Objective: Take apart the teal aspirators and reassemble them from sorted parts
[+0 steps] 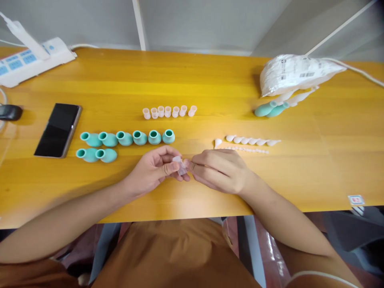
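Note:
Near the table's front edge, my left hand (159, 168) pinches a small translucent plastic cup (181, 166) between thumb and fingers. My right hand (220, 170) meets it from the right, its fingertips pressed together at the cup's side; whatever they hold is hidden. Just beyond the right hand lie a row of white pointed nozzle tips (252, 141), one separate nozzle tip (217, 143) and a line of tiny white pieces (247, 150). Several teal rubber bulbs (139, 138) with open necks lie in two rows beyond the left hand. Farther back stands a row of translucent cups (168, 112).
At the right rear, two teal bulbs with white nozzles (271, 109) lie before a white plastic bag (297, 74). On the left are a black phone (57, 130), a white power strip (36, 60) and a black mouse (10, 112). A grey partition (195, 24) borders the table's back.

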Available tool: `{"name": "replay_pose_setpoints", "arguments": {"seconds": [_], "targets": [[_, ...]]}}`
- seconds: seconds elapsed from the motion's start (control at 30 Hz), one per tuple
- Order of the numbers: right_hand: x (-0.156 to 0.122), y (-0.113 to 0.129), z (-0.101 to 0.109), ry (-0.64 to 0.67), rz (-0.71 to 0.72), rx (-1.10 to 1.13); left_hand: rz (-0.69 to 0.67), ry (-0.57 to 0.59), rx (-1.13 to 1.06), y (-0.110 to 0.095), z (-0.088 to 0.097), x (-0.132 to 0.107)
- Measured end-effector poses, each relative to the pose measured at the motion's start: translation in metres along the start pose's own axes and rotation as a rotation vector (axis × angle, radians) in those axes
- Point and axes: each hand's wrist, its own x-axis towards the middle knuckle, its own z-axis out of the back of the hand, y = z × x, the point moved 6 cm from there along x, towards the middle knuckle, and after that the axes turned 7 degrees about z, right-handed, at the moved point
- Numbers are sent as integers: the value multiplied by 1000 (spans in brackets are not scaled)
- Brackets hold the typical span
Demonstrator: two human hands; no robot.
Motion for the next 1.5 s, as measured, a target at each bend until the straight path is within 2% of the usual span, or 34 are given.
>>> {"name": "replay_pose_setpoints", "arguments": {"seconds": [0.17,0.23,0.57,0.73,0.87,1.0,1.1,1.2,1.33,1.5], "targets": [[1,-12,0,-120,-141,379,-2,43,-23,-5,-4,-2],[1,-17,-1,-138,-190,451,-23,43,-12,-7,-4,-3],[-4,-32,5,-153,-279,218,-98,17,100,-8,-1,-4],[-11,-42,0,-30,-325,58,-125,-48,160,-10,3,-2],[-13,-46,-7,59,-355,149,-147,-128,198,-17,7,-2],[-12,-37,-24,204,-321,358,-199,-154,263,-26,8,-4],[-14,-28,-39,317,-286,330,-260,-158,340,-33,8,-7],[-15,-21,-51,358,-240,267,-338,-175,432,-36,8,-9],[-15,-22,-53,302,-287,380,-396,-205,536,-35,9,-9],[-13,-37,-35,89,-444,492,-384,-196,393,-32,11,-8]]}}
